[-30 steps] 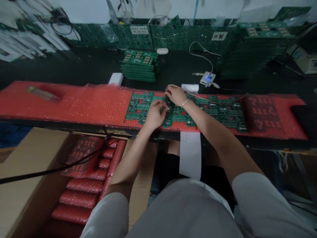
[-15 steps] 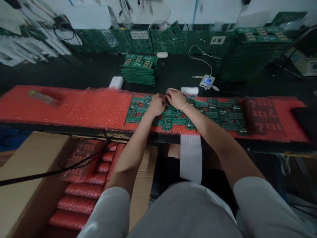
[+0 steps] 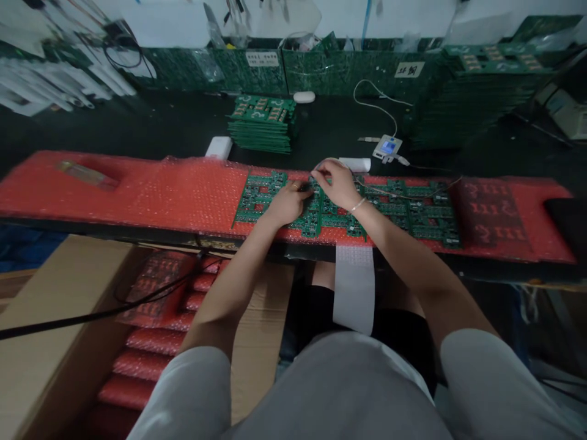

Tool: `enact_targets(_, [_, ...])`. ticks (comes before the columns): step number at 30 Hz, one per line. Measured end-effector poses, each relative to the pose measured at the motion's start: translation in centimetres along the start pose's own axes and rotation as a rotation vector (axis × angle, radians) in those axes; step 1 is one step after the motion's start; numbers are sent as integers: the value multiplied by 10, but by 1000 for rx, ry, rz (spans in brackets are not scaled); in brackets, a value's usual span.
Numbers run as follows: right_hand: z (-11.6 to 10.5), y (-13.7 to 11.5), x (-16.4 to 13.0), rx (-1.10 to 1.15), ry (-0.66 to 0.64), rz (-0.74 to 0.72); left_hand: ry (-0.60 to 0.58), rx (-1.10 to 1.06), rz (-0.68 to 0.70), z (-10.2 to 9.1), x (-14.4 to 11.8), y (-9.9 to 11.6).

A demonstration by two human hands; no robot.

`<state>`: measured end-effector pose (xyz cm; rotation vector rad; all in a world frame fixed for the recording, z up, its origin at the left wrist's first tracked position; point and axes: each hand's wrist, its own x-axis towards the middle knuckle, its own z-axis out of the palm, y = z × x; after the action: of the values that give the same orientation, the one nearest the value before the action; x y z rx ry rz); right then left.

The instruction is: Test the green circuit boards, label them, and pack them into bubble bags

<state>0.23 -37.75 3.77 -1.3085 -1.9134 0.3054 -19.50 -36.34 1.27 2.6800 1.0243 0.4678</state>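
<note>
Both hands meet over the PCB panel (image 3: 321,205), which lies flat on red wrap (image 3: 183,192). L hand (image 3: 287,205) presses the board, fingers curled; R hand (image 3: 337,183) pinches something small, can't tell what. Risk, in my judgement: thin wire (image 3: 403,190) beside R hand may snag and drag boards. Dark bench (image 3: 160,125) behind panel; PCB stack (image 3: 261,122) further back.

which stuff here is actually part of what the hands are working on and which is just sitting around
In hand:
left hand and right hand, meeting on the green circuit board panel
thin wire by the right hand
red bubble wrap under the boards

Lying about:
board stack
small blue-screen device
carton of red rolls
</note>
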Motion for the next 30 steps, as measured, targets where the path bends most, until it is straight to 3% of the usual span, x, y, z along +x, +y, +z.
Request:
enact_targets(7, [8, -22, -55, 67, -204, -85, -17, -130, -61, -10, 1, -1])
enact_targets(10, [13, -23, -56, 0, -219, -91, 112, -230, -87, -15, -15, 9])
enact_targets(15, [12, -28, -54, -103, -276, -134, 409, -220, -198, -17, -50, 36])
enact_targets(21, [13, -29, -56, -128, -273, -129, 587, -254, -257, -8, -86, 87])
enact_targets(23, [13, -27, -54, -90, -274, -115, 543, -308, -179, 4, -95, 110])
enact_targets(26, [14, -22, -51, -55, -283, -107, 342, -352, -1, 30, -102, 142])
enact_targets(30, [15, -18, -51, -56, -289, -94, 190, -277, 75, 67, -99, 162])
